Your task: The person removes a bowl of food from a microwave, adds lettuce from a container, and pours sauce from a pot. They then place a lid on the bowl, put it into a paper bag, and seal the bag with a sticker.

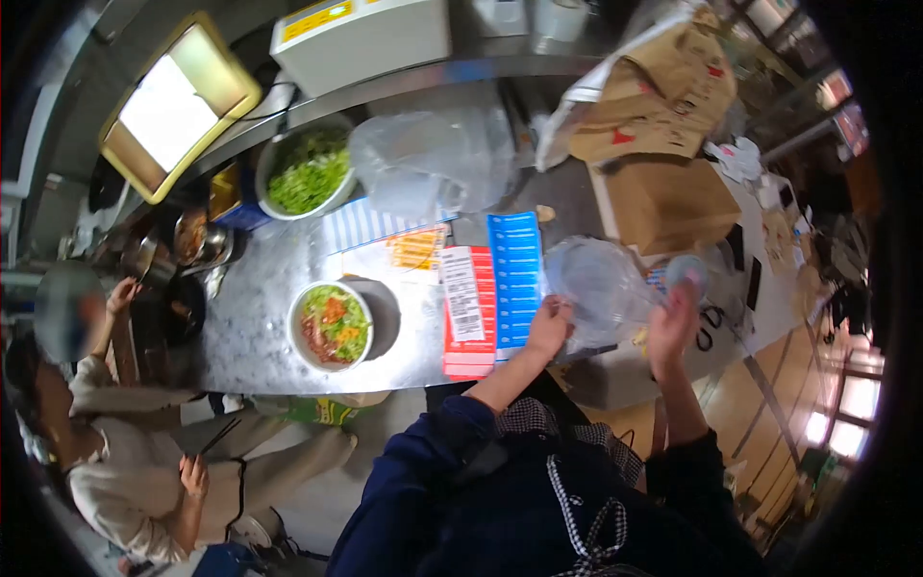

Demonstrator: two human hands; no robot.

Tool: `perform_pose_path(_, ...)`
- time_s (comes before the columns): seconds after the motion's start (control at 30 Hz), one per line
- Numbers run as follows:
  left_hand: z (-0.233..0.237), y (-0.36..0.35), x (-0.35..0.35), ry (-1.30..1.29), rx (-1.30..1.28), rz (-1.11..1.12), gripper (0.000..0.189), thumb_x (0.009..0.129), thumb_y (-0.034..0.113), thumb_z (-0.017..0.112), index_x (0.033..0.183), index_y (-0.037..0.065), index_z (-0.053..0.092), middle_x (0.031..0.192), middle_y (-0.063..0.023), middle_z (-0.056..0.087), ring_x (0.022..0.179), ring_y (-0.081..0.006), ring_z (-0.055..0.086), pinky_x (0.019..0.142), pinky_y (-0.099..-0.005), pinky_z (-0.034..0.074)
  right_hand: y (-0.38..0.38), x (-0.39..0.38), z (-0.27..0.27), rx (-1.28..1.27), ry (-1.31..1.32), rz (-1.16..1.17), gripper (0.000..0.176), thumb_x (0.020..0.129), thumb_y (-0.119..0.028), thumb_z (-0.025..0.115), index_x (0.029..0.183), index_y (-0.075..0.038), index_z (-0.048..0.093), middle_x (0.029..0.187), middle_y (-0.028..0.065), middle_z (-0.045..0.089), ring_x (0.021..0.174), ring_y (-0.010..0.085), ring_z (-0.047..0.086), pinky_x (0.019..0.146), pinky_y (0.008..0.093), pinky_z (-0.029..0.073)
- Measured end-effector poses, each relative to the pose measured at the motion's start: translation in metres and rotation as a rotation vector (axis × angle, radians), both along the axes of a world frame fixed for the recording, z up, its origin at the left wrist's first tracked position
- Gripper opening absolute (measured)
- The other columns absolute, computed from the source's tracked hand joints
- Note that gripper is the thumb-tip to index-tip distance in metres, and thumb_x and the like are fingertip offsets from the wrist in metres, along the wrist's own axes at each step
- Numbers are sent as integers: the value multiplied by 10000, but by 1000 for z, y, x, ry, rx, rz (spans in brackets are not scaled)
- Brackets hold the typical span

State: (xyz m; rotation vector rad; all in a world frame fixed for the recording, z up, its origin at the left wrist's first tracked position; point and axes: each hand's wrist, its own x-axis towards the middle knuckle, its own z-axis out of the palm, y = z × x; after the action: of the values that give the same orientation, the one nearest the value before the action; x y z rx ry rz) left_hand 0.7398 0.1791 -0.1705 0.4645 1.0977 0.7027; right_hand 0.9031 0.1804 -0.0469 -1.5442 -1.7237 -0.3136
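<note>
My left hand pinches the near left edge of a clear plastic bag on the counter. To its right is my right hand, smeared by motion, with the fingers closed against a small pale round thing whose kind I cannot make out. Left of the bag lie a blue printed sheet and a red printed sheet with a white barcode label on it. Farther left, a white bowl holds chopped greens and orange and brown toppings.
A large white tub of chopped greens and a pile of clear plastic bags stand at the back. Brown paper bags, a cardboard-coloured box and black scissors lie right. A co-worker holds chopsticks at left.
</note>
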Motion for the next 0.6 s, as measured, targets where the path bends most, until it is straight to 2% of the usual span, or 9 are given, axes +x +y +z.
perform_pose_path(0.07, 36, -2, -28, 119, 43, -50, 328, 862, 306, 496, 1065, 52, 450, 950, -87, 492, 732, -189, 567, 638, -291, 471, -23, -7, 25, -250, 94, 39, 108, 587, 1, 454, 673, -26, 394, 654, 141, 414, 559, 345, 425, 485, 386, 340)
perform_pose_path(0.13, 69, -8, -68, 16, 47, 0, 361, 870, 336, 466, 1099, 59, 424, 982, -110, 500, 758, -209, 581, 653, -322, 483, -32, -37, 25, -77, 86, 314, 98, 592, -13, 461, 645, -59, 392, 646, 114, 406, 553, 304, 405, 484, 381, 312)
perform_pose_path(0.2, 117, -16, -114, -437, -79, 192, 396, 875, 367, 437, 1146, 84, 376, 1019, -144, 508, 806, -231, 590, 666, -358, 489, -42, -71, 23, -215, -29, 499, 96, 607, -47, 487, 656, -85, 414, 641, 89, 409, 562, 272, 418, 504, 391, 314)
perform_pose_path(0.27, 138, -31, -154, -388, 64, 248, 351, 890, 257, 441, 1175, 88, 324, 1016, -165, 524, 818, -245, 599, 618, -340, 496, -54, -103, -3, -341, -182, 721, 119, 607, -119, 547, 674, -100, 450, 687, 74, 446, 631, 272, 455, 620, 401, 355)
perform_pose_path(0.37, 139, -51, -207, 78, 333, 298, 315, 886, 87, 433, 1170, 56, 300, 957, -154, 549, 746, -244, 615, 555, -278, 490, -40, -163, 12, -470, -200, 934, 260, 620, -172, 601, 841, -86, 495, 908, 122, 479, 840, 295, 463, 789, 393, 335)
perform_pose_path(0.43, 123, -62, -242, 233, 403, 327, 306, 892, 75, 420, 1170, 48, 295, 935, -154, 555, 719, -234, 621, 540, -266, 484, -25, -192, 25, -672, 144, 919, 466, 654, -209, 628, 1058, -74, 441, 1155, 176, 375, 1061, 301, 370, 915, 389, 261)
perform_pose_path(0.47, 125, -64, -257, 287, 380, 296, 326, 889, 60, 422, 1184, 43, 286, 921, -154, 556, 720, -226, 621, 539, -262, 481, -19, -197, 9, -698, 254, 875, 654, 695, -227, 623, 1239, -67, 297, 1291, 205, 240, 1205, 293, 247, 979, 398, 214)
perform_pose_path(0.57, 108, -72, -283, 413, 459, 227, 348, 885, 38, 419, 1204, 32, 281, 915, -149, 555, 728, -212, 617, 551, -255, 478, -3, -241, -59, -698, 621, 709, 633, 776, -216, 572, 1298, -68, 245, 1316, 192, 242, 1234, 273, 250, 995, 382, 229)
perform_pose_path(0.6, 100, -70, -290, 457, 493, 201, 353, 885, 31, 414, 1212, 31, 280, 912, -146, 555, 728, -202, 615, 555, -249, 477, -2, -262, -86, -867, 972, 698, 604, 820, -202, 526, 1320, -79, 210, 1323, 184, 241, 1222, 264, 281, 986, 366, 254)
